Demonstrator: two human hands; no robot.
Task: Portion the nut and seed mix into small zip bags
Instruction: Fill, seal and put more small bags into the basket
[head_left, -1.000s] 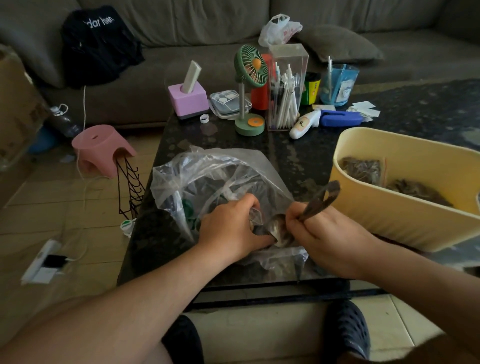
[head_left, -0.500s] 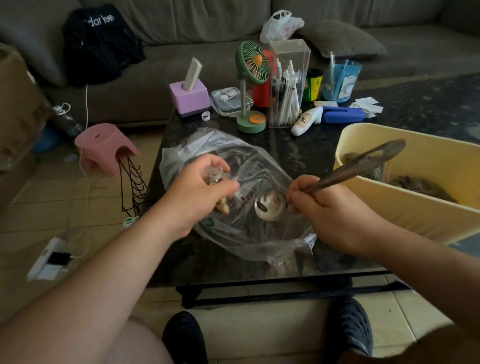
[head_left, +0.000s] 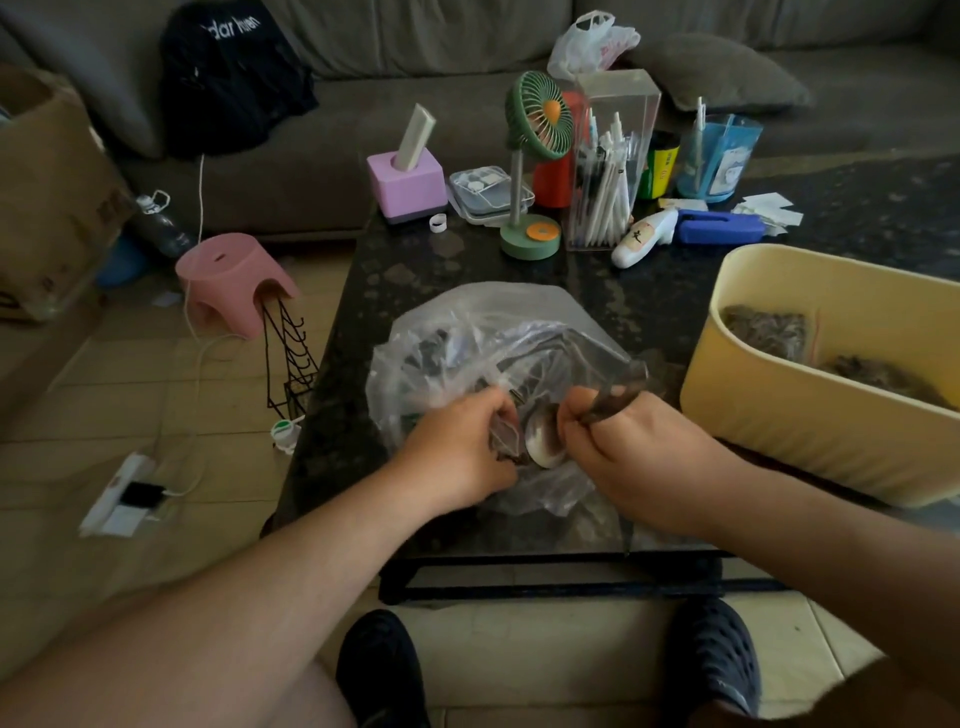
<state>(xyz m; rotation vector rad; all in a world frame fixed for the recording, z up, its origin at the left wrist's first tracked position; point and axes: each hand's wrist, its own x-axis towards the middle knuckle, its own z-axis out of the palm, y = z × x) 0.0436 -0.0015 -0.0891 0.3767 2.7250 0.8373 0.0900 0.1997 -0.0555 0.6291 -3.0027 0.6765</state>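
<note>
Here, from the head camera, I look down over both forearms onto a dark stone-patterned table (head_left: 457, 270). My left hand (head_left: 457, 447) has its fingers curled round a small clear zip bag (head_left: 503, 434), pinching it just beside the bowl of a spoon (head_left: 543, 439). My right hand (head_left: 639, 457) is wrapped round the spoon's dark handle, which slants up and to the right out of the fist; the pale bowl sits between the two hands, and the hands are close together without touching. A few dark bits of nut and seed mix (head_left: 511, 458) show at the mouth of the small bag, though I cannot tell how full it is. Both hands work over a large crumpled clear plastic bag (head_left: 483, 338) lying on the table, its contents too blurred to make out. To the right, a pale yellow tub (head_left: 769, 410) stands on the table and holds filled bags of mix (head_left: 766, 332). Toward the far edge stand a green desk fan (head_left: 537, 156), a clear holder of white pens (head_left: 608, 171), a purple block (head_left: 408, 182) and a blue cup (head_left: 719, 156). On the floor to the left are a pink stool (head_left: 234, 280) and a power strip (head_left: 124, 493); a grey sofa (head_left: 415, 31) runs behind, and my dark shoes (head_left: 379, 670) show below the table.
</note>
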